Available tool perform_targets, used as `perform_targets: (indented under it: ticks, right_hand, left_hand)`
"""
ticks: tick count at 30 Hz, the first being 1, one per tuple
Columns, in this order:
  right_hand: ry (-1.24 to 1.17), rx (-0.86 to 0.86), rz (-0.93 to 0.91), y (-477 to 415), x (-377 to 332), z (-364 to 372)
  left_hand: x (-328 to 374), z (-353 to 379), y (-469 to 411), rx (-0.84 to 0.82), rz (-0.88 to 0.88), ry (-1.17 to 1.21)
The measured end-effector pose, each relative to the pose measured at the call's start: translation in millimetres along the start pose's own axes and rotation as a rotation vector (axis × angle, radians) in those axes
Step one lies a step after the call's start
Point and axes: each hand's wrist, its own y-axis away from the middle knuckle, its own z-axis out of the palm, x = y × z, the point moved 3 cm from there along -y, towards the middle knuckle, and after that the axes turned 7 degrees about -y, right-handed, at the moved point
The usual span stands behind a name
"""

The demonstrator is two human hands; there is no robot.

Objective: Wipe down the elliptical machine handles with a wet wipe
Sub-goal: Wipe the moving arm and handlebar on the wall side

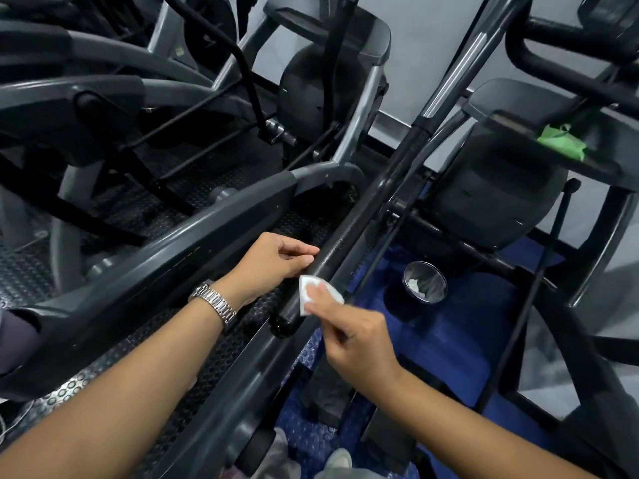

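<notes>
White wipe (305,299) is lying folded small against the right flank of the black handle (349,236), close to its lower end. My right hand (356,340) is pinching the wipe between thumb and fingers and pressing it onto the tube. My left hand (273,261) is sitting just above it on the other side, fingers relaxed, their tips touching the handle rather than wrapping it.

I am judging the risks from here. The pinch is covering only one side of the tube, so the far face is likely going unwiped unless the wipe is wrapped round. The patch is small, and it could be dragging off the thumb on the grippy surface and dropping to the floor. The handle probably swings on its pivot; with the left fingertips only resting there, a firm stroke may be pushing it away instead of cleaning it. My bare left fingers are also touching the part I am meant to be cleaning, and the watch (216,302) is sitting near a wet surface.

A bin (436,271) is standing on the floor to the right, near enough for the spent wipe.
</notes>
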Motion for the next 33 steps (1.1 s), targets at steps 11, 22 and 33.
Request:
perform_targets:
  ticks: [11,22,33]
  right_hand:
    - [-0.054,-0.026,-0.04,10,-5,4]
    - [-0.219,0.067,0.071,21,-4,10]
    - [-0.288,0.212,0.201,12,-3,7]
  left_hand:
    - [-1,0,-1,-0.012,-0.019,0.04]
    - [0,0,-4,-0.074,-0.074,0.137]
    - [0,-2,-5,-0.094,-0.084,0.147]
